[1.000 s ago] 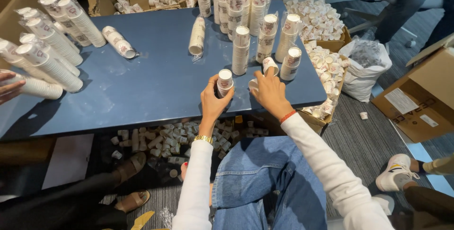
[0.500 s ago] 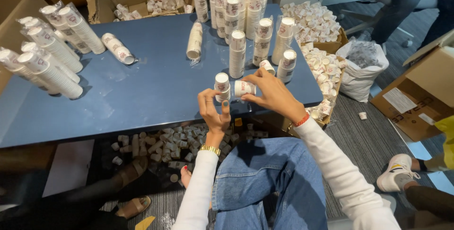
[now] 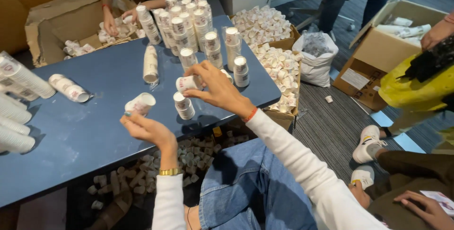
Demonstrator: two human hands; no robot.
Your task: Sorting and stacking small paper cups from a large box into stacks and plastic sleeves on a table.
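2 hands' fingers each pinch 1 paper cup: left hand (image 3: pixel 147 128) a tilted cup (image 3: pixel 140 103); right hand (image 3: pixel 218 89) another cup (image 3: pixel 188 83)

Both hands (image 3: pixel 150 128) (image 3: pixel 218 88) raised, seemingly gripping.

Upright cup stacks (image 3: pixel 189 26) crowd the far edge of the surface (image 3: pixel 85 130). A short stack (image 3: pixel 183 105) stands near the right edge. One stack lies flat (image 3: pixel 150 64) mid-surface; bagged stacks (image 3: pixel 19 92) line the left edge. An open carton (image 3: pixel 52 26) sits beyond the far left corner. Boxes of loose cups (image 3: pixel 279 59) flank the right edge. Loose cups (image 3: pixel 189 154) lie on the floor beneath the near edge.
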